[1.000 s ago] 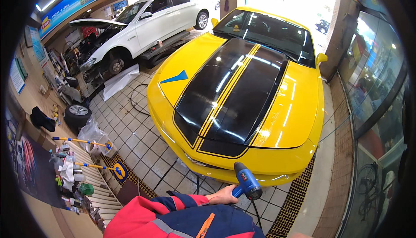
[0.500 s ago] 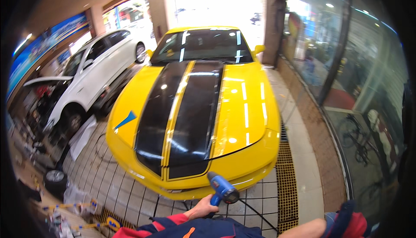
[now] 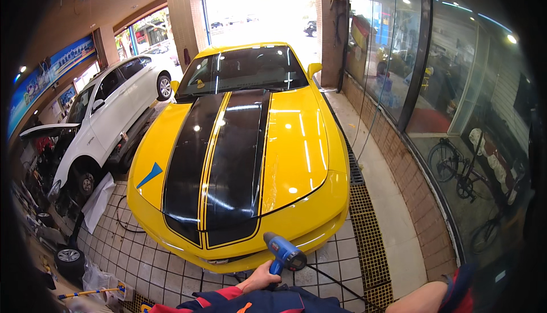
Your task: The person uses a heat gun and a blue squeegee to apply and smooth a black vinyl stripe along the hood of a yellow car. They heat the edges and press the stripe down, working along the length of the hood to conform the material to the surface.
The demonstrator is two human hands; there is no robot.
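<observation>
My left hand is closed round the handle of a blue heat gun with a black cord. Its nozzle points forward and a little left, toward the front of a yellow car. Two wide black stripes run down the hood. On the hood's left side lies a flat, pointed blue piece. The right part of the hood has a wrinkled, glossy patch that looks like clear film. At the lower right only my right forearm shows; the right hand is out of view.
A white car with its hood raised stands at the left. Near it lie a loose wheel and clear plastic bags. A yellow floor grate and a glass partition run along the right. The heat gun's cord trails rightward.
My view has turned slightly up and to the right, so the car sits further left and lower. The heat gun stays in my left hand, pointing the same way.
</observation>
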